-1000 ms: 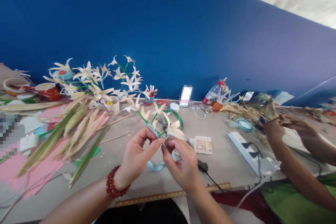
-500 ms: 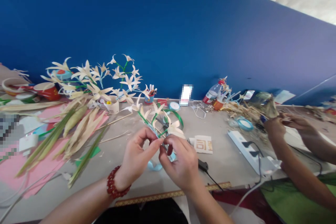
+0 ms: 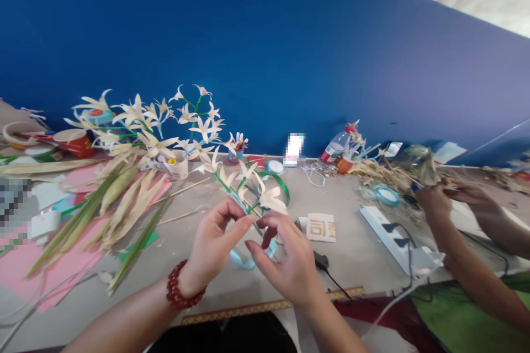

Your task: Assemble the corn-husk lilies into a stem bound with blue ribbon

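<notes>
My left hand (image 3: 216, 238), with a red bead bracelet at the wrist, pinches the stem of an artificial flower spray (image 3: 271, 198) between thumb and fingers. The spray has cream, husk-like petals and green and light-blue wrapped stems, and leans up and left. Close beside the lower stem, my right hand (image 3: 292, 259) has its thumb spread away from its curled fingers. I see nothing held in it. Light-blue tape (image 3: 242, 259) curls below and behind the hands. Behind the spray is a loop of green ribbon (image 3: 285, 190).
Finished flowers (image 3: 155, 146) stand at the back left, above dried husks (image 3: 134, 204) and pink paper (image 3: 74, 253). A power strip (image 3: 385, 240) lies to the right, near a black-handled tool (image 3: 321, 260). Another person's hands (image 3: 433, 204) work at far right.
My right thumb has come away from the fingers, so that hand's pinch at the stem has opened. The flower spray and my left hand have shifted slightly left.
</notes>
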The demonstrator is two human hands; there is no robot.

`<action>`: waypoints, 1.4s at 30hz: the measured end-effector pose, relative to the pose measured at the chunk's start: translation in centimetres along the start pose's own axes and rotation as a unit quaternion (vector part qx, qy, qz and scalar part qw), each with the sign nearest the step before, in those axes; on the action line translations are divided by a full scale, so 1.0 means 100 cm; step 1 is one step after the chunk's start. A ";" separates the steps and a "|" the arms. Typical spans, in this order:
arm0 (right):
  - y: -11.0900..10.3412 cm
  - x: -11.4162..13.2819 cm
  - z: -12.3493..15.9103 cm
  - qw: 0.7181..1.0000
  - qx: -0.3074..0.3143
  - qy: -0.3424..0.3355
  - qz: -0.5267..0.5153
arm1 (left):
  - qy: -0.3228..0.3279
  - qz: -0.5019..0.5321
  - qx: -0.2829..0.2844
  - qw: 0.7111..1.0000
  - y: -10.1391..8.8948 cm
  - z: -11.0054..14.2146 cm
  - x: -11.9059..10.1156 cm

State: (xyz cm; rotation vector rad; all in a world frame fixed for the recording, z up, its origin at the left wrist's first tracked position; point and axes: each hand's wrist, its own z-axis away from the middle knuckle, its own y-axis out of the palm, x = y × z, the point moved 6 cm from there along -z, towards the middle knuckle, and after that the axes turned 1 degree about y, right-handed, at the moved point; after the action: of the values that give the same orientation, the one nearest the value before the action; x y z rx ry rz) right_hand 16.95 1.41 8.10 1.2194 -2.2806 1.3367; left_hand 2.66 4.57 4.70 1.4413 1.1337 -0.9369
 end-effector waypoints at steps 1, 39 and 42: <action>-0.001 -0.001 0.000 1.000 0.002 0.005 -0.004 | -0.002 0.008 0.001 1.000 0.000 0.000 0.000; 0.039 -0.032 0.015 0.683 0.197 0.331 -0.620 | -0.062 0.130 0.030 0.989 0.004 -0.005 0.014; 0.036 -0.033 0.014 0.707 0.190 0.324 -0.599 | -0.060 0.132 0.030 0.989 0.004 -0.005 0.014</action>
State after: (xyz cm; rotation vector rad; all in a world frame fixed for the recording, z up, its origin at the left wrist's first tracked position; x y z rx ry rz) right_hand 16.55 2.90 3.23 1.5160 -0.4236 1.2811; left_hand 3.37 5.32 3.56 1.5198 0.8098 -0.8634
